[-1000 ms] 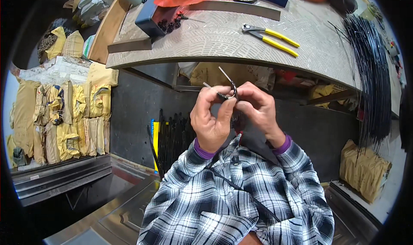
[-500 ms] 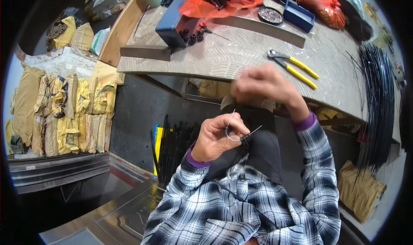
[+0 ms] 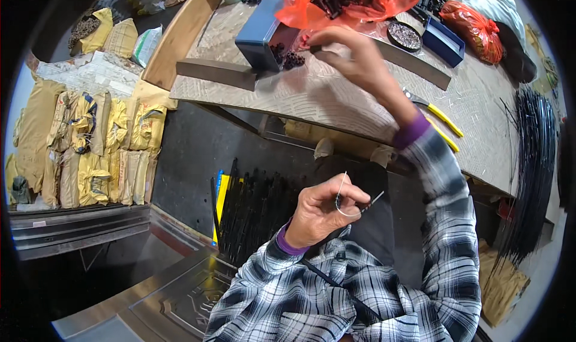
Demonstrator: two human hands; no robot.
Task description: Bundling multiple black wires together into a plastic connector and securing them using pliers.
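Over my lap, my left hand (image 3: 324,215) is closed in a pinch around a thin, pale bent wire (image 3: 343,209). Small dark pieces (image 3: 370,206) sit on the wire close to the fingertips. My right hand (image 3: 360,60) is stretched over the bench, its thumb and forefinger apart and somewhat smeared by motion. A dark patch shows at those fingertips; whether it is a loose piece or shadow I cannot tell. Just left of them, small black parts (image 3: 293,60) lie by the mouth of a blue box (image 3: 255,39).
The bench (image 3: 288,99) also bears a red plastic bag (image 3: 294,9) of black parts, a round black dish (image 3: 405,36), a small blue tray (image 3: 443,45) and yellow-handled pliers (image 3: 445,120). Black rods hang in a bundle (image 3: 534,156) at right; more black strips (image 3: 255,216) stand by my left.
My right hand has moved up and left, from above my lap to the small parts by the blue box. My left hand still holds the wire. The whole view has shifted slightly.
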